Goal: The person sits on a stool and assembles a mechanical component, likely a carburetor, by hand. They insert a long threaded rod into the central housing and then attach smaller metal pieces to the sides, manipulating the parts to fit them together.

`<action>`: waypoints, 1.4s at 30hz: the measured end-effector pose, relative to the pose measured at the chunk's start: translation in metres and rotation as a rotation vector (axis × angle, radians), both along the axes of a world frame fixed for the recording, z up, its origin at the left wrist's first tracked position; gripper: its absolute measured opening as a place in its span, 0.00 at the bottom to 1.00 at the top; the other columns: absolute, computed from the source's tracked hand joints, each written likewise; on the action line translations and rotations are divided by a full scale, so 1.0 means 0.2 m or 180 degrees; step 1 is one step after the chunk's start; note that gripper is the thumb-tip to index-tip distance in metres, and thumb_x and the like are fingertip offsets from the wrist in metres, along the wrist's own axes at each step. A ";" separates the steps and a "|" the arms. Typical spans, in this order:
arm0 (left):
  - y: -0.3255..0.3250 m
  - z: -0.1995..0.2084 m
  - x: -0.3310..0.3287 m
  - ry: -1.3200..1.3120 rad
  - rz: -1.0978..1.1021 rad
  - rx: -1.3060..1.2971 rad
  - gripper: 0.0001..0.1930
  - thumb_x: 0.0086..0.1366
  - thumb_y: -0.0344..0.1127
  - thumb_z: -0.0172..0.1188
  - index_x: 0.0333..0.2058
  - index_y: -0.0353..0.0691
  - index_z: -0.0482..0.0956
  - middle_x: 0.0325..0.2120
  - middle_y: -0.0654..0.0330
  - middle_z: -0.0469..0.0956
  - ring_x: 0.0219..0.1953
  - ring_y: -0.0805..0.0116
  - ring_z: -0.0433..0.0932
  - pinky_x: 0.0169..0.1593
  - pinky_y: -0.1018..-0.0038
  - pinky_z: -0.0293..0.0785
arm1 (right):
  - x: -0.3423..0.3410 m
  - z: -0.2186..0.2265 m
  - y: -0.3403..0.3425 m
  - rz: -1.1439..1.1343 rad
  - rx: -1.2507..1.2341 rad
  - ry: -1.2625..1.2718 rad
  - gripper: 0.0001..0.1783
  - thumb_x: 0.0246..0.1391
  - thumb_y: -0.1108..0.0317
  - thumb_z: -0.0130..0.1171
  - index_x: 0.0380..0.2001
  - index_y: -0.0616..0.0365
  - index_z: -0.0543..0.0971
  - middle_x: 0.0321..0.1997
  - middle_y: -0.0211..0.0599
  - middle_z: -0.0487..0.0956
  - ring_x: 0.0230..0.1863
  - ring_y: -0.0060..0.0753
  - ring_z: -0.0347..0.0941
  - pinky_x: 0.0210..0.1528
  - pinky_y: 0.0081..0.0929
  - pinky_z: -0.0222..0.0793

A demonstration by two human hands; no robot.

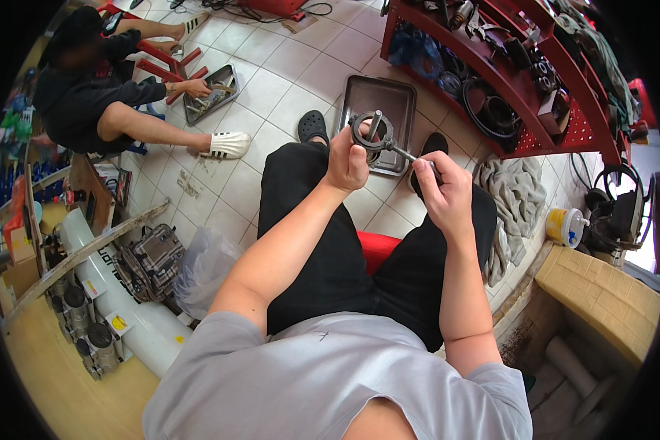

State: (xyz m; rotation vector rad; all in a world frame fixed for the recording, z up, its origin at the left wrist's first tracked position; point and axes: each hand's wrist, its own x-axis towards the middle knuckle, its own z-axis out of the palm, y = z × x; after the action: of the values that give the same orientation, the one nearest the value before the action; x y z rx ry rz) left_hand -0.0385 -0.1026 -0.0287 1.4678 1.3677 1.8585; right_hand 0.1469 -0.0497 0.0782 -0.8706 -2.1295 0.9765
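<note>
In the head view, a dark grey, ring-shaped metal part (pixel 376 145) is held up in front of the knees by the left grip (pixel 347 163), whose fingers and thumb are closed on its near left side; a pale, slim metal rod (pixel 375 123) is seen standing out of the ring's upper side; a thin, straight metal tool (pixel 404 154) is clasped by its dark handle end in the right grip (pixel 444 187), its far end being brought up against the right side of the ring, though whether it is seated in the part cannot be told; below the ring, a dark grey, rectangular metal tray (pixel 356 92) is laid on the white tiled floor (pixel 272 110), between two dark shoes; a red seat (pixel 378 249) is partly seen between the black-trousered thighs; to the right, a crumpled grey cloth (pixel 512 205) is spread on the floor near a white plastic tub with a yellow label (pixel 567 227), and beyond it a red metal shelf unit (pixel 576 128) is loaded with dark parts; at the upper left, a second, smaller grey tray (pixel 231 81) is reached over by a dark-clothed co-worker's hand (pixel 196 88).
</note>
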 end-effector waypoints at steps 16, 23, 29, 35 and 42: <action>0.01 -0.01 -0.01 0.0031 0.0024 0.0030 0.40 0.69 0.69 0.35 0.48 0.31 0.73 0.40 0.49 0.80 0.37 0.64 0.80 0.43 0.68 0.77 | -0.02 0.09 -0.03 -0.0172 -0.0216 0.0026 0.08 0.52 0.70 0.65 0.33 0.60 0.78 0.12 0.26 0.65 0.12 0.18 0.59 0.18 0.21 0.53; 0.01 -0.01 -0.01 0.0002 0.0020 0.0033 0.39 0.70 0.68 0.35 0.47 0.31 0.73 0.39 0.49 0.80 0.37 0.64 0.79 0.43 0.68 0.77 | -0.01 -0.01 -0.01 -0.0144 -0.0227 0.0051 0.12 0.50 0.70 0.66 0.37 0.60 0.77 0.13 0.25 0.62 0.13 0.18 0.55 0.18 0.21 0.52; 0.01 0.00 0.00 -0.0032 0.0028 -0.0017 0.40 0.69 0.68 0.35 0.45 0.30 0.74 0.39 0.49 0.81 0.36 0.64 0.80 0.43 0.68 0.77 | -0.03 0.07 -0.03 -0.0207 -0.0343 0.0128 0.10 0.52 0.68 0.66 0.34 0.61 0.77 0.12 0.25 0.61 0.13 0.18 0.55 0.18 0.21 0.52; 0.02 0.00 0.00 -0.0026 0.0041 0.0024 0.40 0.69 0.68 0.35 0.45 0.30 0.74 0.39 0.50 0.81 0.36 0.65 0.80 0.42 0.69 0.77 | -0.01 0.00 0.00 -0.0124 -0.0090 -0.0042 0.13 0.50 0.70 0.66 0.38 0.60 0.76 0.13 0.26 0.60 0.13 0.18 0.55 0.18 0.21 0.51; 0.02 0.00 0.00 -0.0044 0.0039 -0.0008 0.40 0.69 0.68 0.34 0.45 0.30 0.75 0.39 0.51 0.81 0.36 0.66 0.80 0.42 0.70 0.77 | -0.02 0.01 -0.01 -0.0163 -0.0254 0.0045 0.11 0.52 0.70 0.66 0.37 0.59 0.76 0.13 0.26 0.65 0.14 0.17 0.59 0.18 0.20 0.54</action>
State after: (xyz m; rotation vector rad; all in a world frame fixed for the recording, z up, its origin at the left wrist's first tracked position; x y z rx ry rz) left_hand -0.0387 -0.0985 -0.0291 1.4459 1.3753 1.8702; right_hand 0.1438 -0.0520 0.0806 -0.9495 -2.0582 1.0441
